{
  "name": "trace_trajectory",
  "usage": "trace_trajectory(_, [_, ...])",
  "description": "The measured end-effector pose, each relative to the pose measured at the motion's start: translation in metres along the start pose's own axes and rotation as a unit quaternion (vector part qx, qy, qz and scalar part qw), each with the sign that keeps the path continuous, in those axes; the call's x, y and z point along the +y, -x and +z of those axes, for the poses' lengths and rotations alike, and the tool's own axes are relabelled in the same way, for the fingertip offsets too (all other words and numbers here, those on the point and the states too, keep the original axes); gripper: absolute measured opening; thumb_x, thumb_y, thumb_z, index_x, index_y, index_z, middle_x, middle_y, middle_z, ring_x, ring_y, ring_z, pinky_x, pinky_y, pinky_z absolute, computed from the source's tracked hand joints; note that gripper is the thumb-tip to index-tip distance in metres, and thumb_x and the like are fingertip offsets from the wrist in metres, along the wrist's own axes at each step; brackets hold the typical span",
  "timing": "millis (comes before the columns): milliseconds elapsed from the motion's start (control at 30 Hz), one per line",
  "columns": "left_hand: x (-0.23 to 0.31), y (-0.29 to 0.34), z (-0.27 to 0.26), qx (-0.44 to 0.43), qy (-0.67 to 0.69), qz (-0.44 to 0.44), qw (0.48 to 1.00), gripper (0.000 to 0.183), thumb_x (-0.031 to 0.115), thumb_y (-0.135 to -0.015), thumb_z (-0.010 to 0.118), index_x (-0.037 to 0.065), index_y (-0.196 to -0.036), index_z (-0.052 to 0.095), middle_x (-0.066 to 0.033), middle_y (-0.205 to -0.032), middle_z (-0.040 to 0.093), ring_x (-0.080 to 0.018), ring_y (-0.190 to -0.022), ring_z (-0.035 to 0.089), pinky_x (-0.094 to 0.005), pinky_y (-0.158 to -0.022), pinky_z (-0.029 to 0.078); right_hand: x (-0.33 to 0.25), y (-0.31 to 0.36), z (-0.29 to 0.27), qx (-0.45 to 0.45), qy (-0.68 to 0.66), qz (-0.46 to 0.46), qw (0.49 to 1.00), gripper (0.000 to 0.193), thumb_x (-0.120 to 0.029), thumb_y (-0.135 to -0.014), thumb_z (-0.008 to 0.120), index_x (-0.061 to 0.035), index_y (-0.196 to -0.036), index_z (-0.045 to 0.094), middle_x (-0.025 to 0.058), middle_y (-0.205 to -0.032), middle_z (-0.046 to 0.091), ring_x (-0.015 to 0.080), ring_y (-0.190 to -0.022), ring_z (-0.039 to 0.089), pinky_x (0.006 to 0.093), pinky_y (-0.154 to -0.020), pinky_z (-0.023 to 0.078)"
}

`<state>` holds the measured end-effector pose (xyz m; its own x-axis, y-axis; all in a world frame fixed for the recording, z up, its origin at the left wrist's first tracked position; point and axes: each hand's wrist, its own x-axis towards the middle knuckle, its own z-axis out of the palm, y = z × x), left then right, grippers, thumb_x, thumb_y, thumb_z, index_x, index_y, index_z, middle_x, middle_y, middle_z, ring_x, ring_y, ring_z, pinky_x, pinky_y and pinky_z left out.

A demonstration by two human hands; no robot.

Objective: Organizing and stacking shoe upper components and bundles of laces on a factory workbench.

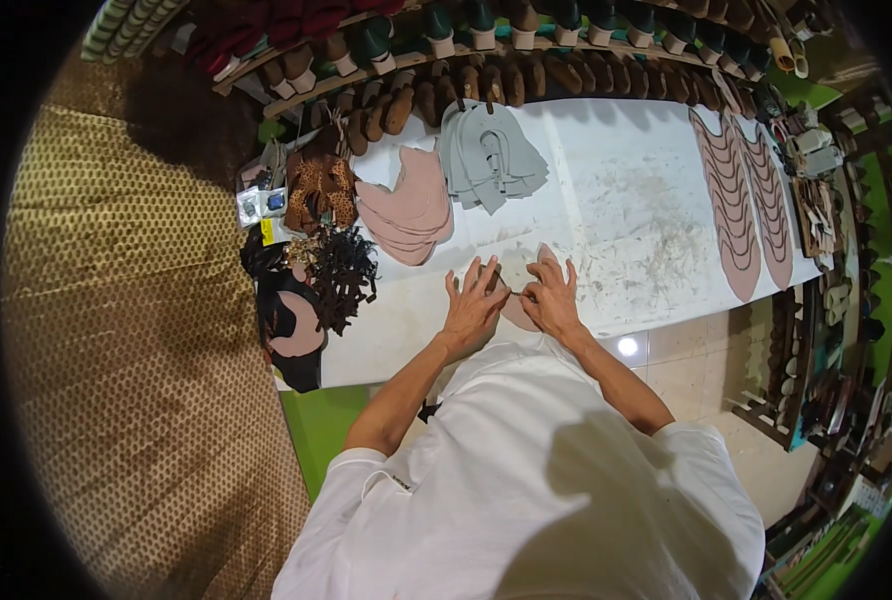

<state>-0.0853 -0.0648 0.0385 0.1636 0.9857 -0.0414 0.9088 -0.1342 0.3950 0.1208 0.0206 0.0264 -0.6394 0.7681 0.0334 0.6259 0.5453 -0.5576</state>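
At the near edge of the white table both my hands work over a curved pink shoe-upper piece (519, 315). A thin dark strip (516, 293) runs between my fingertips along this piece. My left hand (476, 305) pinches one end low down, its other fingers raised and spread. With thumb and forefinger, my right hand (554, 298) closes on the other end, its remaining fingers lifted. The pink tip shows beyond my right fingers; the middle is partly hidden under my hands.
A fanned stack of pink pieces (406, 215) and grey pieces (491, 155) lies ahead. Overlapping pink pieces with dark curved edges (731, 210) line the right. Leopard-print pieces (321, 190) and dark strips (341, 275) sit left. Shoe lasts (506, 80) stand on racks behind the table (616, 190).
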Motion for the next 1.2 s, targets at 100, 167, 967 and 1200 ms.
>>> trace_trajectory(100, [0.005, 0.000, -0.002, 0.020, 0.029, -0.009, 0.999, 0.042, 0.015, -0.092, 0.068, 0.029, -0.132, 0.064, -0.0136, -0.172, 0.020, -0.0415, -0.154, 0.022, -0.0764, -0.110, 0.018, 0.001, -0.001, 0.002, -0.002, 0.003, -0.002, 1.000, 0.015, -0.022, -0.084, 0.076, -0.0082, -0.086, 0.079, 0.0071, -0.136, 0.059, 0.0300, -0.143, 0.041, 0.0651, -0.123, 0.013])
trace_trajectory(167, [0.006, 0.000, -0.003, 0.003, 0.017, -0.006, 1.000, 0.042, 0.014, -0.092, 0.067, 0.028, -0.131, 0.065, -0.0140, -0.172, 0.020, -0.0416, -0.154, 0.022, -0.0765, -0.110, 0.017, 0.003, -0.001, 0.002, -0.010, 0.004, 0.000, 1.000, 0.015, -0.022, -0.084, 0.076, -0.0084, -0.087, 0.080, 0.0072, -0.135, 0.059, 0.0299, -0.142, 0.041, 0.0649, -0.123, 0.013])
trace_trajectory(967, [0.027, 0.005, 0.023, 0.019, -0.054, -0.038, 0.998, 0.040, 0.027, -0.096, 0.066, 0.029, -0.136, 0.066, -0.0120, -0.173, 0.021, -0.0383, -0.156, 0.021, -0.0779, -0.110, 0.015, 0.007, 0.002, -0.009, -0.001, -0.006, 0.014, 1.000, 0.022, -0.028, -0.083, 0.078, -0.0125, -0.097, 0.082, 0.0089, -0.137, 0.059, 0.0278, -0.139, 0.045, 0.0629, -0.123, 0.015])
trace_trajectory(1200, [0.032, 0.013, 0.029, 0.016, -0.052, -0.079, 0.995, 0.044, 0.032, -0.098, 0.065, 0.030, -0.142, 0.061, -0.0121, -0.174, 0.015, -0.0384, -0.158, 0.014, -0.0782, -0.112, 0.012, 0.017, 0.036, -0.001, 0.069, 0.050, 0.027, 0.996, 0.025, -0.030, -0.084, 0.080, -0.0102, -0.099, 0.082, 0.0084, -0.136, 0.060, 0.0262, -0.138, 0.048, 0.0594, -0.122, 0.020])
